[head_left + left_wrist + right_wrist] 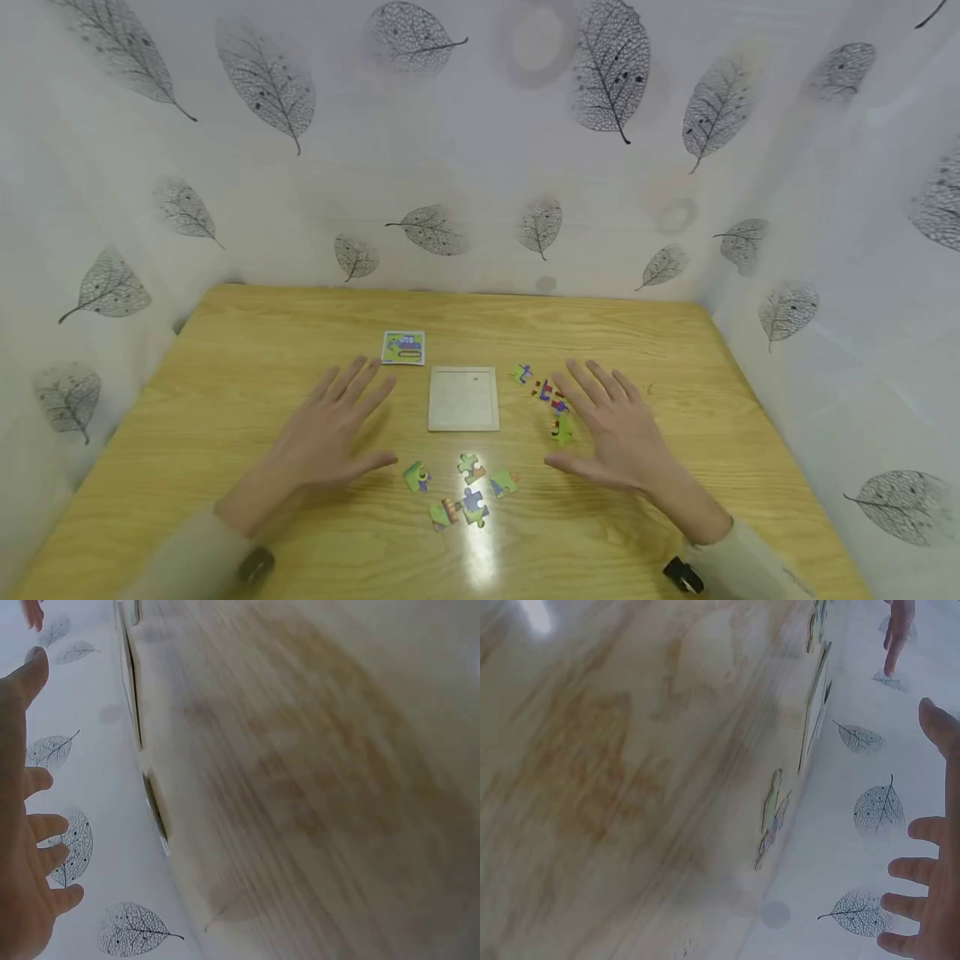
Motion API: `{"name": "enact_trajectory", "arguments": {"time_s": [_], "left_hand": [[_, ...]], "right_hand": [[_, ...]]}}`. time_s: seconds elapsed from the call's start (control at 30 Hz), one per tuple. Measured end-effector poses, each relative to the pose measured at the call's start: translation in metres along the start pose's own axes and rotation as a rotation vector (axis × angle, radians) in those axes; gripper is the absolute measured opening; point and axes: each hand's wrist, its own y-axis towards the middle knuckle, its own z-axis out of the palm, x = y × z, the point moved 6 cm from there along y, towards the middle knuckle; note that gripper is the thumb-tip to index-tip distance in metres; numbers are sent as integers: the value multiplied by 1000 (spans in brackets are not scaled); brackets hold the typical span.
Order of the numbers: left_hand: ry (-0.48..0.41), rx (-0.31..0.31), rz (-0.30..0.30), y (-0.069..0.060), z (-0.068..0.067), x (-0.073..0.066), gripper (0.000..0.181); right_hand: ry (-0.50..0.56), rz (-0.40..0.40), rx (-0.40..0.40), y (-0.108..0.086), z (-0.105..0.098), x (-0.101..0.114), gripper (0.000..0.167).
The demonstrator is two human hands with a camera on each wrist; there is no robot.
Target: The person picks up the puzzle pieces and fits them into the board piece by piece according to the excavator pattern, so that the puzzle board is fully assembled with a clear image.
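Fingers spread and palm down, the left hand [322,437] is held over the table, left of a square pale tray [462,400]. On the tray's other side the right hand [618,433] is spread the same way, beside several puzzle pieces [562,430]. Neither hand holds anything. More loose pieces [474,507] lie in front of the tray, between the wrists. A small picture card [403,347] showing a vehicle lies just beyond the left fingertips. The left wrist view shows the left hand [26,862] with fingers apart; so does the right wrist view for the right hand [930,892].
The wooden table [300,317] has its far edge against a white curtain [480,167] printed with grey leaves, which also hangs at both sides. Each wrist has a dark band below it. Light glares off the table near the front.
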Motion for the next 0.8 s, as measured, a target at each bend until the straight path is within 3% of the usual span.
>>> {"name": "enact_trajectory", "arguments": {"time_s": [0.47,0.63,0.8], "left_hand": [[-139,90,59,36,21,4,80],[-146,103,91,44,27,0,76],[-166,157,81,50,35,-2,72]], "right_hand": [[121,-220,-7,22,22,50,80],[144,-263,63,31,31,68,70],[177,-296,138,40,38,87,58]]}}
